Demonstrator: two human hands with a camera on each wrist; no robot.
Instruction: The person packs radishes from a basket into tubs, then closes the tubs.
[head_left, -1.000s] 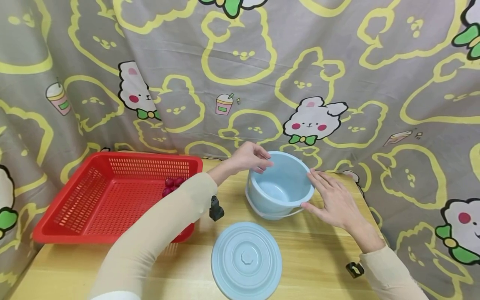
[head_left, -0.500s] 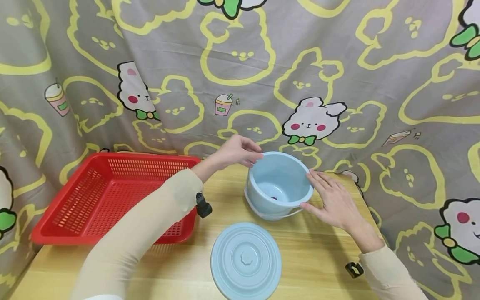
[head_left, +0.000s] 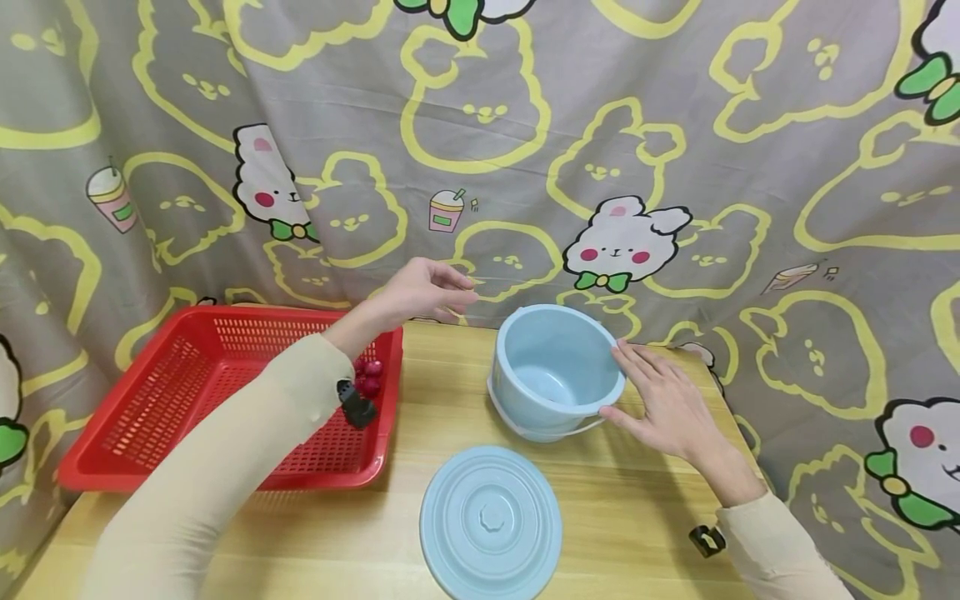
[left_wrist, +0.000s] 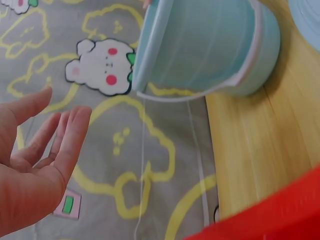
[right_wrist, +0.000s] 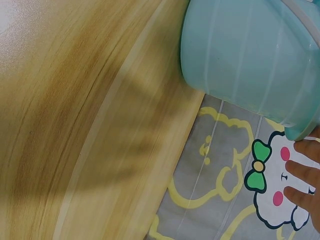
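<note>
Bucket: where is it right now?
In the head view, the bucket is on the table right of centre, just beyond the lid, with the right hand touching its rim.

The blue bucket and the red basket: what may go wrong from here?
The blue bucket might slide or tip if the right hand, touching it at one side, pushes unevenly. The left sleeve crosses the red basket, so a low swing could bump the round red things inside.
</note>
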